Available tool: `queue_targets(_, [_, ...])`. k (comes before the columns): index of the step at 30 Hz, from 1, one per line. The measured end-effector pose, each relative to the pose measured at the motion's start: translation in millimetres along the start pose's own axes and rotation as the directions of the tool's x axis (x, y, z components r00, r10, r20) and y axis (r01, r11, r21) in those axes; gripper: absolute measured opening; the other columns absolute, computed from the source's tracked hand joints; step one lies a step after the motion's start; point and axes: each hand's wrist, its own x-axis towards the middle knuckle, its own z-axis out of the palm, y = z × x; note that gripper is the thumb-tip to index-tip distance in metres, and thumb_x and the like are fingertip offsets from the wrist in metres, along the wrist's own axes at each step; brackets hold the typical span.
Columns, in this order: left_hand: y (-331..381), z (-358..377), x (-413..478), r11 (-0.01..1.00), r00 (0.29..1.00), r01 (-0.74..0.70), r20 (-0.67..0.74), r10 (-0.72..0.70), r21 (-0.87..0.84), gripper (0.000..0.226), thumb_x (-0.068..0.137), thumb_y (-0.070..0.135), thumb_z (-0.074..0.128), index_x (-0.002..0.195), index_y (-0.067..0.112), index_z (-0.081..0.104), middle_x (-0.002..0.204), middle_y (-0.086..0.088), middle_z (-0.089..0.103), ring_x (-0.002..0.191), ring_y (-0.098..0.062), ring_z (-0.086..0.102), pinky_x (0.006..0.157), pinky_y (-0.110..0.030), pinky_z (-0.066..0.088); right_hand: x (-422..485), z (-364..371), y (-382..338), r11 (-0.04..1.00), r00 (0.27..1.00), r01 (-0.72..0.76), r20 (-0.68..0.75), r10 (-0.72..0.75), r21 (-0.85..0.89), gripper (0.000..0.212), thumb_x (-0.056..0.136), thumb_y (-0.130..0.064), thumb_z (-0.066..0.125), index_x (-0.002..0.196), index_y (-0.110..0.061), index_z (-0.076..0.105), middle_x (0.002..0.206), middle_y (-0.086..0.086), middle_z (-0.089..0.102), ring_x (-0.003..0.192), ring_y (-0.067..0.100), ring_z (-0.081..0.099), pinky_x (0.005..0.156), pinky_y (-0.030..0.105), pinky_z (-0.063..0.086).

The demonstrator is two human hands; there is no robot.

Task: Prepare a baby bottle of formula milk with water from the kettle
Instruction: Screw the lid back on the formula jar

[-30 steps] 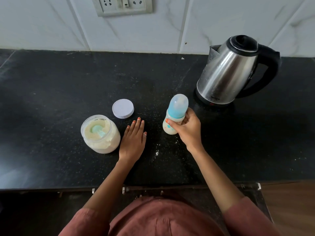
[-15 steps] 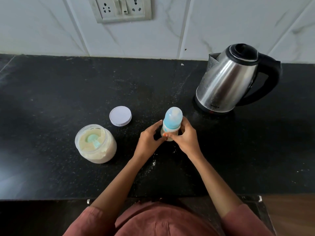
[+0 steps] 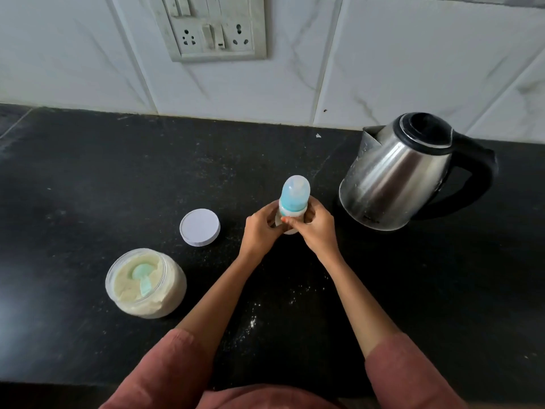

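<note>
Both hands are on the bottle now; a second ago the left hand [image 3: 259, 228] lay flat on the counter while the right held it alone, and it has since come across to close around the bottle's left side. The camera has also tipped up, showing more wall.

Nearest us, rust-coloured sleeves [image 3: 410, 370] and a scatter of spilled powder [image 3: 252, 323] on the black counter [image 3: 73, 187]. Out to the near left, the open formula jar [image 3: 146, 283] stands nearly full, with a pale green scoop [image 3: 141, 276] lying in the powder. Its white lid [image 3: 200, 227] rests flat on the counter just beyond, between jar and bottle, set aside so the jar stays open for scooping.

Centre stage: the baby bottle [image 3: 293, 199], upright on the counter or just above it, I can't say which, since the fingers hide its base. Its long axis runs vertical, the translucent blue cap pointing up and tilted a little away from us. The right hand [image 3: 317, 228] is clamped on the bottle's right side, thumb across the front below the blue collar; the left hand grips opposite. One steadying, one positioned to twist, I'd judge: a two-handed hold suited to tightening or loosening the top. The body looks milky, though little of it shows.

Farther right, the steel kettle [image 3: 395, 175] stands well clear, lid shut, spout toward the wall, black handle to the right. Beyond, on the tiled wall, a socket panel [image 3: 216, 33].
</note>
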Motion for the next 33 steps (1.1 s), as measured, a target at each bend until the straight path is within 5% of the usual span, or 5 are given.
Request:
queue_targets(4, [-0.9, 2.7, 22.4, 1.0, 0.999, 0.001, -0.038, -0.001, 0.016, 0.052, 0.076, 0.008, 0.072, 0.125, 0.015, 0.055, 0.117, -0.002, 0.065, 0.107, -0.012, 0.061, 0.095, -0.033, 0.05, 23.5, 0.8, -0.4, 1.0, 1.0, 0.018, 0.014, -0.018, -0.025, 0.057, 0.07, -0.011, 0.077, 0.122, -0.008, 0.054, 0.113, 0.001, 0.062, 0.1, 0.006, 0.056, 0.074, 0.0, 0.042])
queue_targets(11, [2.5, 0.8, 38.4, 0.998, 0.999, 0.001, -0.037, 0.001, 0.062, 0.051, 0.08, 0.006, 0.068, 0.128, 0.014, 0.052, 0.121, -0.002, 0.063, 0.109, -0.009, 0.058, 0.09, -0.019, 0.045, 40.2, 4.1, -3.1, 0.997, 0.999, 0.034, 0.034, -0.032, -0.075, 0.061, 0.072, -0.013, 0.077, 0.126, -0.008, 0.049, 0.128, 0.009, 0.058, 0.117, 0.018, 0.055, 0.091, 0.019, 0.042])
queue_targets(18, [3.8, -3.2, 25.3, 0.995, 1.0, 0.019, -0.012, -0.018, 0.096, 0.062, 0.079, 0.003, 0.067, 0.136, 0.015, 0.044, 0.13, -0.002, 0.058, 0.119, -0.011, 0.054, 0.102, -0.027, 0.043, 30.4, 2.4, 1.9, 0.991, 0.996, 0.083, 0.03, -0.08, -0.102, 0.067, 0.074, -0.017, 0.075, 0.133, -0.009, 0.045, 0.13, 0.006, 0.057, 0.119, 0.015, 0.054, 0.1, 0.025, 0.043])
queue_targets(27, [-3.3, -25.2, -38.6, 0.987, 0.994, 0.062, -0.102, -0.047, 0.147, 0.058, 0.083, 0.006, 0.065, 0.136, 0.012, 0.042, 0.137, -0.005, 0.051, 0.128, -0.015, 0.044, 0.103, -0.02, 0.033, -28.8, 9.0, 16.1, 0.972, 0.985, 0.152, -0.059, -0.165, -0.178, 0.05, 0.083, -0.003, 0.063, 0.13, -0.004, 0.047, 0.131, 0.013, 0.054, 0.124, 0.021, 0.05, 0.1, 0.017, 0.034])
queue_targets(33, [6.3, -49.2, -84.0, 0.986, 0.982, -0.027, -0.181, 0.057, 0.163, 0.051, 0.083, 0.009, 0.065, 0.131, 0.012, 0.049, 0.13, -0.002, 0.057, 0.123, -0.009, 0.049, 0.101, -0.019, 0.036, -63.1, 33.2, -2.9, 0.969, 0.974, 0.218, 0.093, -0.208, -0.113, 0.034, 0.084, -0.006, 0.063, 0.118, -0.008, 0.058, 0.115, 0.005, 0.064, 0.107, 0.008, 0.058, 0.091, 0.009, 0.041])
